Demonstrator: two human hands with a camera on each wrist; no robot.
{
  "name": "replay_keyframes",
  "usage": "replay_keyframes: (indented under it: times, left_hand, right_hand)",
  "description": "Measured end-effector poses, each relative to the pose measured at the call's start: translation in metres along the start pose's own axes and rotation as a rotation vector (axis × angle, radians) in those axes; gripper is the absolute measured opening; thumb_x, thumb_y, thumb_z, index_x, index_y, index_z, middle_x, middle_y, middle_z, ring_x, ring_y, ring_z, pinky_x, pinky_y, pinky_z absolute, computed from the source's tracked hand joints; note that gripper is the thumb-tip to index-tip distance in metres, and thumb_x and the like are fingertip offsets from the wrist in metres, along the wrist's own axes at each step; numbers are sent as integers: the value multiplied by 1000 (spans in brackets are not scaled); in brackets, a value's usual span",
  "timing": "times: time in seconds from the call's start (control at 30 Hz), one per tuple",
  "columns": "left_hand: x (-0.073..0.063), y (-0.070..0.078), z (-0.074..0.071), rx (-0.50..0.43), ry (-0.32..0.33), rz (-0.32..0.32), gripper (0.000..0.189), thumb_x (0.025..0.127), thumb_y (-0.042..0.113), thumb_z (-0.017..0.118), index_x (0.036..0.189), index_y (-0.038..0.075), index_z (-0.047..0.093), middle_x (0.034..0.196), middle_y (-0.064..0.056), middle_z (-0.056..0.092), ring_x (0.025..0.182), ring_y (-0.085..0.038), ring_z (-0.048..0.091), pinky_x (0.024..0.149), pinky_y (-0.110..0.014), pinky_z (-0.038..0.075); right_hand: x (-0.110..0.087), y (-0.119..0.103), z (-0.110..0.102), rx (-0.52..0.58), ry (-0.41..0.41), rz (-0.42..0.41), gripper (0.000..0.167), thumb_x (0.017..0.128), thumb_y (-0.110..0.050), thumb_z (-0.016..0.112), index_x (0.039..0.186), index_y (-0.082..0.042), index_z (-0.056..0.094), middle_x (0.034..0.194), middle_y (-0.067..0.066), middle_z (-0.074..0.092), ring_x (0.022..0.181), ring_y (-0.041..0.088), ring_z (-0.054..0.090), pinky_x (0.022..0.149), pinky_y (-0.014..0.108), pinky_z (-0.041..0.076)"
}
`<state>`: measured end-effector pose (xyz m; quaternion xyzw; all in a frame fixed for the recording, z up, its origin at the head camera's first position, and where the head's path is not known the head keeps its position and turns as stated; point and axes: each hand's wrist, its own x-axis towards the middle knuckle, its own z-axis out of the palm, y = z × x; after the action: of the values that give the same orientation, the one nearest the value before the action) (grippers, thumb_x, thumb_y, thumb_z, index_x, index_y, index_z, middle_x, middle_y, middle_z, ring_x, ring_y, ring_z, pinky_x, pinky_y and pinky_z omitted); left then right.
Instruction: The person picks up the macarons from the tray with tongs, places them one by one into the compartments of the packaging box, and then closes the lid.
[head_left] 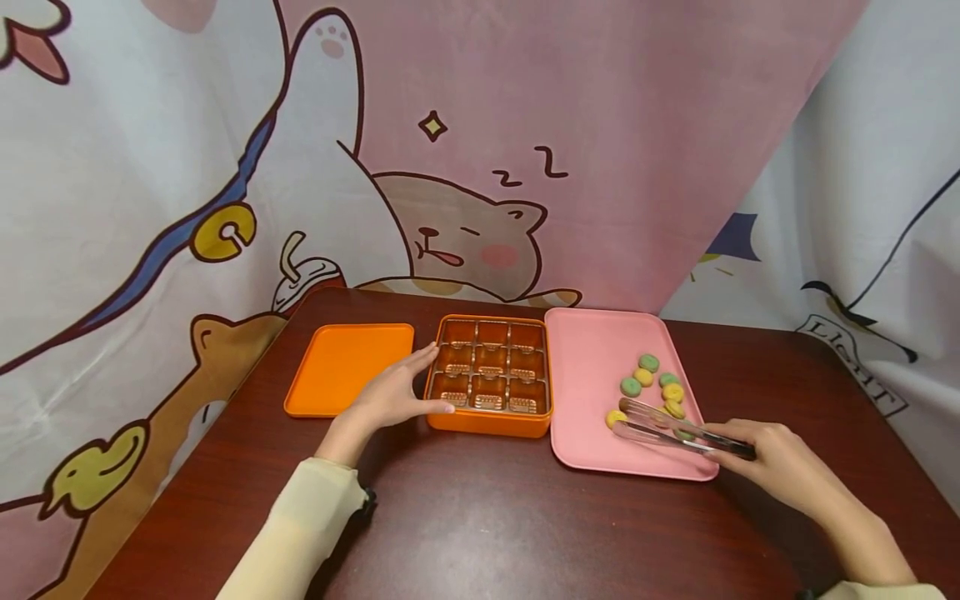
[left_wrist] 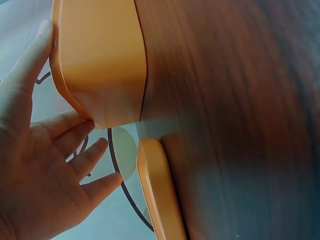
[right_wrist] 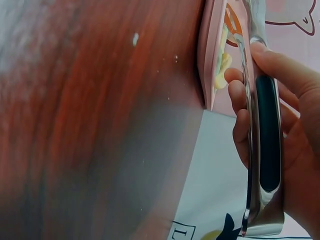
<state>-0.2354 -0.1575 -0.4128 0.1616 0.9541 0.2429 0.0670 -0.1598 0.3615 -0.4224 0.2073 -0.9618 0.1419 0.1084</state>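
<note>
My left hand (head_left: 393, 392) rests at the left end of an orange box (head_left: 487, 423), thumb and forefinger at its rim, other fingers spread loosely. The box holds a clear divided insert (head_left: 491, 358) with several square compartments and no macarons in them. My right hand (head_left: 772, 458) grips metal tongs (right_wrist: 270, 135) with dark handle panels, thumb on one arm and fingers on the other. Low over a pink tray (head_left: 592, 358), the parted tong tips are at a yellow macaron (head_left: 615, 418). Several green macarons (head_left: 648, 362) and yellow macarons (head_left: 672, 392) lie on the tray's right side.
An orange lid (head_left: 352, 367) lies flat on the brown table (head_left: 465, 517), left of the box. The pink tray stands close against the box's right side. Behind the table hangs a cartoon-printed curtain (head_left: 600, 100).
</note>
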Motion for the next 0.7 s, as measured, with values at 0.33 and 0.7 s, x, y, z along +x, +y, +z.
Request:
replay_keyframes:
  times: [0.33, 0.7]
  left_hand:
    - [1, -1, -1, -3, -4, -3, 104, 77, 64, 75, 159, 20, 28, 167, -2, 24, 150, -35, 32, 114, -60, 35]
    - [1, -1, 0, -10, -3, 6, 104, 78, 64, 75, 159, 19, 28, 167, 0, 23, 150, -35, 32, 115, -60, 35]
  right_hand:
    - [0, -1, 4, -2, 23, 5, 28, 75, -18, 86, 102, -14, 80, 89, -3, 75, 71, -6, 49, 58, 21, 41]
    - [0, -6, 0, -59, 0, 48, 26, 77, -21, 85, 102, -18, 81, 93, 3, 78, 80, 12, 70, 66, 39, 57]
